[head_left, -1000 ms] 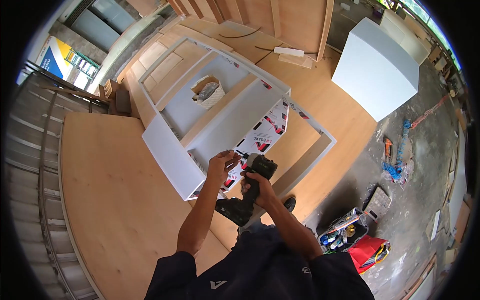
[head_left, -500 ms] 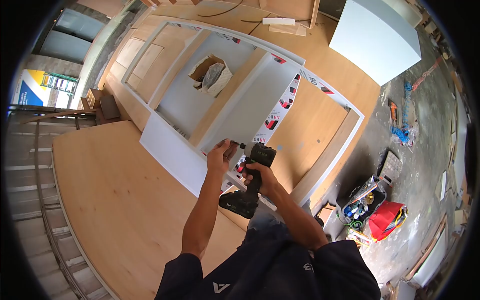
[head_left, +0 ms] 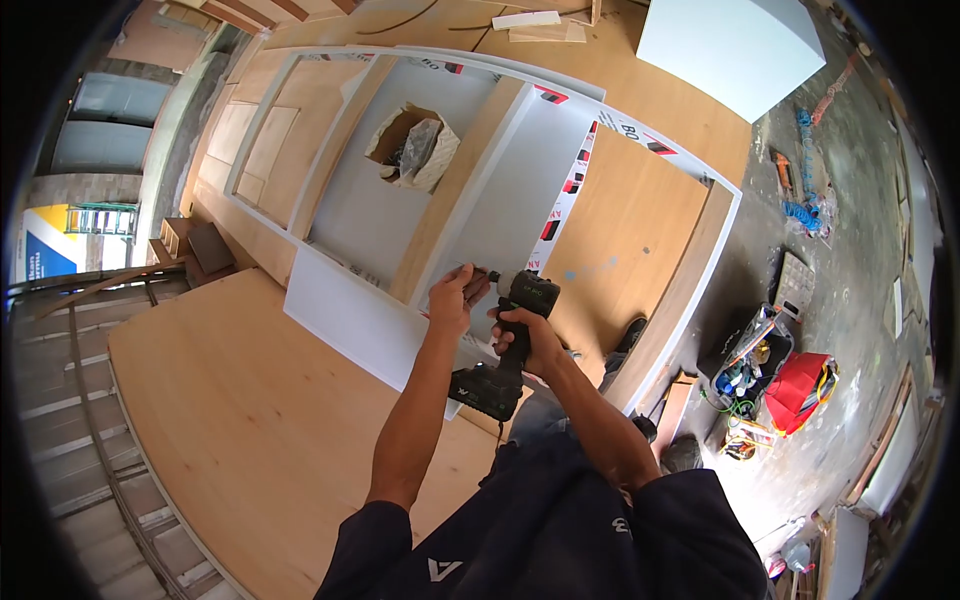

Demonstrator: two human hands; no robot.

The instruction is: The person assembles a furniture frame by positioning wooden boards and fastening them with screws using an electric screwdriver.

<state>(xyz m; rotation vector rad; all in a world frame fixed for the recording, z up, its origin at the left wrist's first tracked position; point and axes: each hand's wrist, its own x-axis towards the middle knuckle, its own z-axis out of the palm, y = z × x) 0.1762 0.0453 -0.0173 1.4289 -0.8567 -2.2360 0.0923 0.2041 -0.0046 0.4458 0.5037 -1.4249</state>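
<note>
A black cordless drill (head_left: pixel 533 290) is gripped by my right hand (head_left: pixel 527 338), its battery base hanging low and its chuck pointing left. My left hand (head_left: pixel 459 297) has its fingers pinched together at the drill's tip; what they hold, if anything, is too small to make out. Both hands are above the near edge of a white cabinet frame (head_left: pixel 725 222) with wooden dividers. Inside one compartment stands an open box (head_left: pixel 443 158) with a clear plastic bag in it. A white panel (head_left: pixel 350 318) forms the frame's near left side.
A wooden sheet (head_left: pixel 230 400) lies at the lower left. At the upper right stands a white box-shaped unit (head_left: pixel 728 52). A tool bag (head_left: pixel 745 352), a red bag (head_left: pixel 797 390) and a blue coiled hose (head_left: pixel 803 214) are on the floor at the right. A shoe (head_left: pixel 632 334) shows inside the frame.
The view has turned and shifted, so the cabinet frame appears nearer and the floor items appear further right. Both hands remain together at the drill, and more of the shoe inside the frame shows.
</note>
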